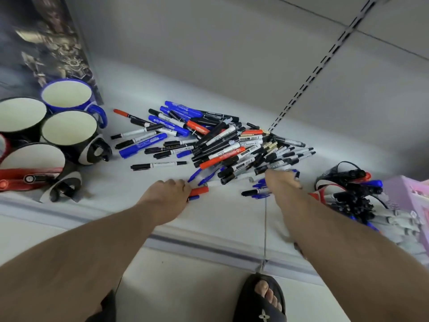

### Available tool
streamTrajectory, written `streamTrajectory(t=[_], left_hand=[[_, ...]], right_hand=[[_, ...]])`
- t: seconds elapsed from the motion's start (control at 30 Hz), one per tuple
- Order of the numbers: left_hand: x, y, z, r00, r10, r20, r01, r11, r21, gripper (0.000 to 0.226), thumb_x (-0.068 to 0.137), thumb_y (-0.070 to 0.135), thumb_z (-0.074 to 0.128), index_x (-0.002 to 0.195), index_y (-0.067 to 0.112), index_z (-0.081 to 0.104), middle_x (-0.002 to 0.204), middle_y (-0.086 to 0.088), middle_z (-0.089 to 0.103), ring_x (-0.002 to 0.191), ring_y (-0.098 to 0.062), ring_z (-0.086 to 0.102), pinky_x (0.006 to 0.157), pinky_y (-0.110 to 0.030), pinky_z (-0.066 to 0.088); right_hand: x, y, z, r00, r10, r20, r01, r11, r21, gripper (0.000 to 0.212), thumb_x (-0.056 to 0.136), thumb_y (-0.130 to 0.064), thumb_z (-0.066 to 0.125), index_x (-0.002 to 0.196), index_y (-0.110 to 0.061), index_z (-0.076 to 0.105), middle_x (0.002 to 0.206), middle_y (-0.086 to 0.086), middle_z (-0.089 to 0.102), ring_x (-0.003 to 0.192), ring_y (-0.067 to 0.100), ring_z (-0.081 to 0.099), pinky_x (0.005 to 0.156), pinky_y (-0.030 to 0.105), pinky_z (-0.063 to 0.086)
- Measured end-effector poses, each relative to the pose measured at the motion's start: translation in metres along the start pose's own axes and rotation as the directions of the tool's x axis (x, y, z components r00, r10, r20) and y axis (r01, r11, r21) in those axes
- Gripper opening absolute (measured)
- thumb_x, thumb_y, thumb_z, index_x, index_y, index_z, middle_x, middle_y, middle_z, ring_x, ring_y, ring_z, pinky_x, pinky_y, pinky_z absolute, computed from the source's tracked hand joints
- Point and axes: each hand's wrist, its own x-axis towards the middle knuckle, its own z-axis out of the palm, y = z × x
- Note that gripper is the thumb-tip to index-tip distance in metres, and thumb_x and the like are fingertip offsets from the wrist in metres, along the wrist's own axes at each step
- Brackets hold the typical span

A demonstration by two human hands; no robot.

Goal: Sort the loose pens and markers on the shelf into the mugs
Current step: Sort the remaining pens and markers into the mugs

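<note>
Looking down, we see a pale grey shelf (232, 89) carrying a heap of pens and markers (222, 145), with empty mugs (69, 133) at its left. Our left hand (167, 194) grips a red marker (199, 190). Our right hand (281, 182) reaches the heap's edge; we cannot tell its grip, fingers hidden.

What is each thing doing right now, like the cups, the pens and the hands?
Blue mug: upright, looks empty.
Black mug: upright, looks empty.
Red-banded mug: upright, no pens seen inside.
Pen pile: loose, heaped on the shelf.
Left hand: fingers curled round a red marker and a blue pen.
Right hand: reaching into the pile; grip hidden.
Right-side mug: stuffed with pens.
</note>
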Motion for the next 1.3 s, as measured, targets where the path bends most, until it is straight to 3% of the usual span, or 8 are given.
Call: streamTrajectory(t=[0.13,0.23,0.4,0.7,0.83,0.97,1.17,1.3], left_hand=[[0.0,-0.007,-0.001,0.993,-0.116,0.022,0.118,0.988,-0.096,0.028,0.101,0.012,0.036,0.128,0.014,0.037,0.124,-0.008,0.048,0.102,-0.026,0.057,0.075,-0.038,0.048],[0.007,-0.028,-0.006,0.957,-0.271,-0.103,0.228,0.923,-0.309,0.024,0.105,0.028,0.036,0.123,0.014,0.042,0.12,-0.008,0.047,0.096,-0.03,0.06,0.068,-0.041,0.045],[0.031,-0.058,-0.019,0.902,-0.425,-0.077,0.366,0.846,-0.388,0.052,0.095,0.054,0.049,0.131,0.016,0.047,0.133,-0.01,0.037,0.115,-0.032,0.048,0.084,-0.042,0.048],[0.049,-0.076,-0.018,0.824,-0.547,0.147,0.555,0.727,-0.405,0.115,0.061,0.078,0.071,0.147,0.019,0.021,0.134,-0.011,0.038,0.121,-0.032,0.05,0.086,-0.042,0.05],[0.049,-0.066,-0.025,0.837,-0.527,0.15,0.543,0.764,-0.349,0.094,0.073,0.073,0.067,0.137,0.011,0.037,0.124,-0.01,0.047,0.113,-0.028,0.057,0.08,-0.035,0.047],[0.043,-0.054,-0.026,0.859,-0.491,0.143,0.51,0.803,-0.307,0.08,0.074,0.075,0.063,0.123,0.014,0.048,0.104,-0.003,0.056,0.099,-0.022,0.056,0.073,-0.031,0.043],[0.036,-0.042,-0.015,0.888,-0.431,0.161,0.457,0.791,-0.406,0.073,0.072,0.069,0.071,0.112,0.013,0.047,0.088,0.001,0.05,0.088,-0.021,0.052,0.072,-0.032,0.044],[0.032,-0.04,-0.016,0.906,-0.38,0.189,0.422,0.768,-0.481,0.062,0.073,0.059,0.076,0.105,0.014,0.047,0.079,0.002,0.048,0.084,-0.02,0.054,0.07,-0.029,0.043]], right_hand=[[0.098,0.005,0.047,0.999,0.048,0.019,-0.05,0.995,0.088,0.09,0.048,-0.074,0.057,0.119,-0.019,0.056,0.103,0.01,0.061,0.092,0.027,0.058,0.084,0.044,0.052],[0.139,0.008,0.072,0.995,0.094,-0.015,-0.092,0.992,0.09,0.117,0.026,-0.081,0.053,0.125,-0.019,0.045,0.113,0.01,0.06,0.099,0.033,0.06,0.087,0.048,0.05],[0.013,-0.002,0.022,0.998,0.066,0.017,-0.066,0.998,0.005,0.101,0.063,-0.073,0.06,0.144,-0.02,0.029,0.126,0.014,0.039,0.114,0.035,0.047,0.099,0.049,0.044],[-0.028,0.01,0.025,0.98,-0.13,0.149,0.162,0.961,-0.225,0.098,0.064,-0.064,0.066,0.144,-0.028,0.023,0.12,0.012,0.033,0.118,0.034,0.04,0.098,0.044,0.042],[-0.034,0.018,0.035,0.954,-0.263,0.145,0.298,0.889,-0.346,0.081,0.087,-0.06,0.051,0.151,-0.025,0.015,0.133,0.016,0.035,0.123,0.037,0.039,0.096,0.044,0.039],[-0.035,0.028,0.027,0.914,-0.34,0.22,0.4,0.843,-0.36,0.097,0.08,-0.063,0.06,0.152,-0.034,0.002,0.131,0.014,0.034,0.121,0.038,0.04,0.092,0.044,0.041],[-0.045,0.049,0.025,0.964,-0.201,0.174,0.255,0.884,-0.391,0.12,0.049,-0.089,0.065,0.138,-0.018,0.026,0.128,0.014,0.039,0.119,0.034,0.042,0.099,0.045,0.043],[-0.044,0.055,0.027,0.967,-0.166,0.193,0.226,0.907,-0.355,0.106,0.065,-0.075,0.069,0.139,-0.01,0.029,0.131,0.016,0.041,0.12,0.034,0.046,0.1,0.044,0.043]])
